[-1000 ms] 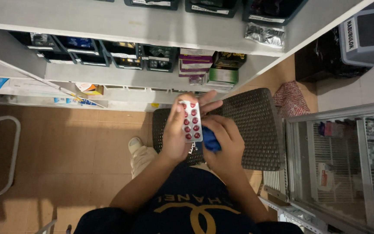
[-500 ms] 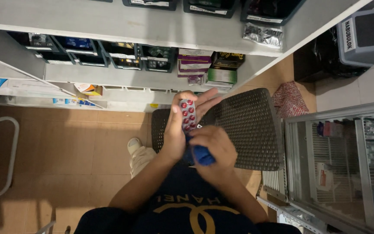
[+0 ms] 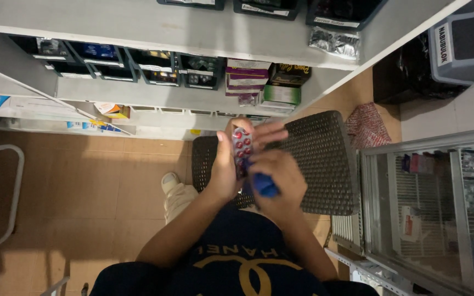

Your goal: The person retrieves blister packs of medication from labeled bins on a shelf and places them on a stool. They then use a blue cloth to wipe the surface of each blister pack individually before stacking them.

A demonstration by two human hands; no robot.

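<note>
Foil blister strip (image 3: 242, 148) w/ red round pills, thin & shiny, held upright over a dark perforated stool (image 3: 325, 164) w/ bumpy top. Left hand (image 3: 227, 170) wraps the strip, fingers closed round its edge, far fingertips spread behind it. Right hand (image 3: 278, 178) sits just right, touching the strip, fingers curled tight on a blue plastic tool (image 3: 263, 186). Far side: grey shelves (image 3: 193, 33) w/ dark bins, purple boxes (image 3: 248, 74), green box (image 3: 282, 94), silver pouch (image 3: 334, 41). Red patterned bag (image 3: 366, 127) on floor at right; glass cabinet (image 3: 440, 208) near right.
</note>
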